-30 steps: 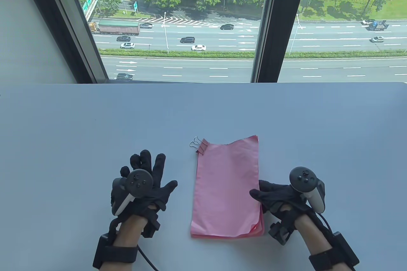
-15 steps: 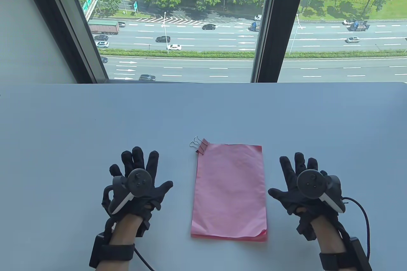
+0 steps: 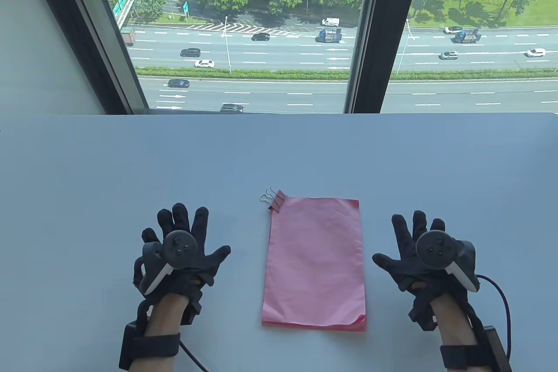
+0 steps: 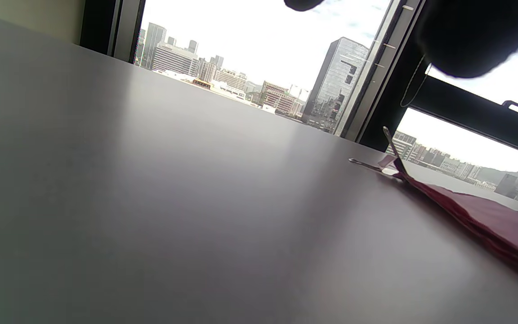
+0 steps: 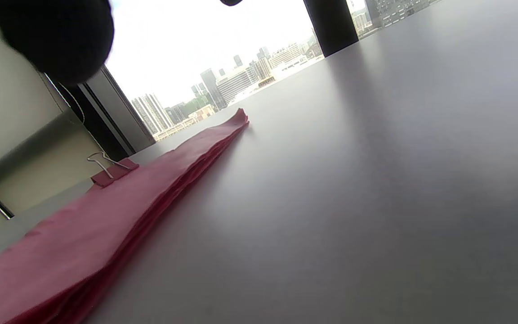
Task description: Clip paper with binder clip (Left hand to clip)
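Observation:
A stack of pink paper (image 3: 314, 261) lies flat on the table, between my hands. A pink binder clip (image 3: 276, 201) with silver wire handles grips its far left corner. The clip also shows in the left wrist view (image 4: 391, 164) and the right wrist view (image 5: 111, 172), and the paper in both (image 4: 479, 211) (image 5: 106, 211). My left hand (image 3: 185, 241) is left of the paper, fingers spread, holding nothing. My right hand (image 3: 414, 245) is right of the paper, fingers spread, holding nothing. Neither hand touches the paper.
The grey table (image 3: 130, 162) runs to a window at the back. A cable (image 3: 501, 298) trails from my right wrist.
My right hand let go of the paper's right edge and moved right, fingers spreading. The lifted far right corner dropped flat. My left hand drifted slightly left.

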`<move>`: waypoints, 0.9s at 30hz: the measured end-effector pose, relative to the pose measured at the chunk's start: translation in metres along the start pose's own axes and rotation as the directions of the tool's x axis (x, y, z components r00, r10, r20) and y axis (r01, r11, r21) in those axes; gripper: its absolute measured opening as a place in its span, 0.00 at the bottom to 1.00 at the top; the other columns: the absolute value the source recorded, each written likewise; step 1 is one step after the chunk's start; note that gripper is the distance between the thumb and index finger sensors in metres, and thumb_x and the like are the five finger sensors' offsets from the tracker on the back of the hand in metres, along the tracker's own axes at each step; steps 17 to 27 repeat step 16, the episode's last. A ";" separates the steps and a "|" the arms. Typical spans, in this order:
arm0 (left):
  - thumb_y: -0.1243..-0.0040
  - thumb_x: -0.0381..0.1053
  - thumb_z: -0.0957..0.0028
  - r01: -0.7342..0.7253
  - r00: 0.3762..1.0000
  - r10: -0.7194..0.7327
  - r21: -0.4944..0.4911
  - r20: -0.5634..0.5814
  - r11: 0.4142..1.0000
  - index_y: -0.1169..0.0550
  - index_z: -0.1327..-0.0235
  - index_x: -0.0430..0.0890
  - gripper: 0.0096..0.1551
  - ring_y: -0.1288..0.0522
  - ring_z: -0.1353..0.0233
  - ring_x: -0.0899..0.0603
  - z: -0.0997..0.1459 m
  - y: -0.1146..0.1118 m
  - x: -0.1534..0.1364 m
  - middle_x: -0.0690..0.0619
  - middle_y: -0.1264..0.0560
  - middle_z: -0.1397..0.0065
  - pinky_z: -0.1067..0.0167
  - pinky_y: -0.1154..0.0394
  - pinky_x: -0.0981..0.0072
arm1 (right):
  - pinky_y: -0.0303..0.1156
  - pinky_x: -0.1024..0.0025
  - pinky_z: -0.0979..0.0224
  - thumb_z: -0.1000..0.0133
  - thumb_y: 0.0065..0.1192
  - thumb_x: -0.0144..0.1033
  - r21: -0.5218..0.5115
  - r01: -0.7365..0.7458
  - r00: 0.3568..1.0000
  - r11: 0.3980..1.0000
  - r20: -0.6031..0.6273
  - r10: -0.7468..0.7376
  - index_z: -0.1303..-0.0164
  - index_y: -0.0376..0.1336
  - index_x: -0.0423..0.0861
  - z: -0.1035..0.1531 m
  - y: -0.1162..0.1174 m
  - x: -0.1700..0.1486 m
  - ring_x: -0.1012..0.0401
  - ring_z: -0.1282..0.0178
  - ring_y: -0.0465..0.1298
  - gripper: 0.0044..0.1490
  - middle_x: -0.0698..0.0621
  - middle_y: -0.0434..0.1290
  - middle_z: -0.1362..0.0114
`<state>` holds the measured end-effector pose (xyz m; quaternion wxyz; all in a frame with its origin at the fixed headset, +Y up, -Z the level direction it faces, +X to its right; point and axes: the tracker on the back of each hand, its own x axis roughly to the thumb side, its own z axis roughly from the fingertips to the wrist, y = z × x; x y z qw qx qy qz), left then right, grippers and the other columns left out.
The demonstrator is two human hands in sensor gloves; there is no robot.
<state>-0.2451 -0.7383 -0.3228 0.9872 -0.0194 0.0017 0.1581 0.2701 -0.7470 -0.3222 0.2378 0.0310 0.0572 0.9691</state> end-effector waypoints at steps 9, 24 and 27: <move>0.44 0.80 0.53 -0.026 1.000 0.027 -0.004 0.015 1.000 0.51 0.13 0.61 0.59 0.76 0.20 0.37 0.000 -0.001 0.002 0.48 0.65 0.12 0.40 0.78 0.33 | 0.26 0.25 0.38 0.50 0.61 0.73 0.026 0.006 1.000 1.000 0.011 -0.006 0.16 0.35 0.54 -0.001 0.004 0.003 0.34 0.26 0.24 0.64 0.40 0.27 0.17; 0.44 0.80 0.53 -0.048 0.998 0.049 -0.005 0.036 0.999 0.52 0.13 0.61 0.59 0.75 0.20 0.37 0.001 -0.001 0.005 0.47 0.64 0.12 0.39 0.77 0.33 | 0.26 0.25 0.38 0.50 0.61 0.72 0.019 0.020 1.000 1.000 0.020 -0.021 0.16 0.35 0.53 0.000 0.003 0.004 0.33 0.26 0.24 0.64 0.39 0.28 0.17; 0.44 0.80 0.53 -0.048 0.998 0.049 -0.005 0.036 0.999 0.52 0.13 0.61 0.59 0.75 0.20 0.37 0.001 -0.001 0.005 0.47 0.64 0.12 0.39 0.77 0.33 | 0.26 0.25 0.38 0.50 0.61 0.72 0.019 0.020 1.000 1.000 0.020 -0.021 0.16 0.35 0.53 0.000 0.003 0.004 0.33 0.26 0.24 0.64 0.39 0.28 0.17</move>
